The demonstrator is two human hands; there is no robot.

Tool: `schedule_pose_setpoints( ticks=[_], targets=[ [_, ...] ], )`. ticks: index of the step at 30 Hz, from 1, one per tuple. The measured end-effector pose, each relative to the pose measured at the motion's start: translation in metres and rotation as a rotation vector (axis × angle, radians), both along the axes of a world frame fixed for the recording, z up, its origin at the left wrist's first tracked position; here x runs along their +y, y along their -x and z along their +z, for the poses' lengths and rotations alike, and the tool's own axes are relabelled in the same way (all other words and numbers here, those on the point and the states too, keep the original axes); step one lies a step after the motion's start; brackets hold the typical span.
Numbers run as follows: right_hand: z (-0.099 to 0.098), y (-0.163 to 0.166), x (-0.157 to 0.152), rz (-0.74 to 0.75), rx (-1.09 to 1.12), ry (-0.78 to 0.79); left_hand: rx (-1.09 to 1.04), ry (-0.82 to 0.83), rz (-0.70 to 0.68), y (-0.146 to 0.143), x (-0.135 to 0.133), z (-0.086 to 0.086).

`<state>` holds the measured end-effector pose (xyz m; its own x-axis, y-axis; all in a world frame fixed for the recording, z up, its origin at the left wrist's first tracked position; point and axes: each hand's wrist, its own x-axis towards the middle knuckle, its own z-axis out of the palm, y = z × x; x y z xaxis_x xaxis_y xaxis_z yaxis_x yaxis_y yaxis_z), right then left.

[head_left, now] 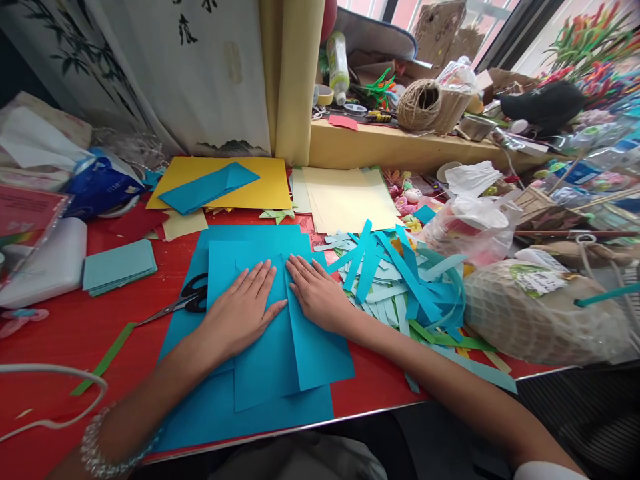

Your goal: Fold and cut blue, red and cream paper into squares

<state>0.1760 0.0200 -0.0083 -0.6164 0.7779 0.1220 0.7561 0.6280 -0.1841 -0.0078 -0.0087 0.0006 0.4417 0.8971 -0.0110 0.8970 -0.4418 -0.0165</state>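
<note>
A blue sheet of paper point(270, 373) with a fold line down its middle lies in front of me, on top of more blue sheets point(210, 427). My left hand point(247, 303) rests flat on its left part, fingers stretched out and pointing away from me. On the right part, beside the crease, my right hand point(315, 290) lies flat too, fingers together and extended. Neither hand grips anything. Black-handled scissors point(193, 302) lie left of my left hand, partly over the blue sheets.
Paper strips point(395, 293) are heaped at the right, next to a netted bag point(540, 310). Yellow card point(270, 190) bearing a folded blue piece point(210, 189) lies at the back, near cream sheets point(350, 200). Light-blue slips point(120, 265) and a white cable point(65, 370) are at the left.
</note>
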Motion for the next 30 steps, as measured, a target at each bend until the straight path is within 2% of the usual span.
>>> schedule_pose_setpoints(
  ticks=[7,13,30],
  targets=[
    [0.001,0.0,0.001,0.01,0.007,0.013,-0.031,0.018,0.031,-0.001,-0.002,-0.001],
    [0.002,-0.004,0.017,0.081,0.035,0.063,-0.094,0.083,-0.029,0.005,0.004,-0.002],
    [-0.003,0.0,0.008,-0.021,0.035,-0.018,-0.082,0.042,0.027,-0.005,-0.002,-0.001]
  ],
)
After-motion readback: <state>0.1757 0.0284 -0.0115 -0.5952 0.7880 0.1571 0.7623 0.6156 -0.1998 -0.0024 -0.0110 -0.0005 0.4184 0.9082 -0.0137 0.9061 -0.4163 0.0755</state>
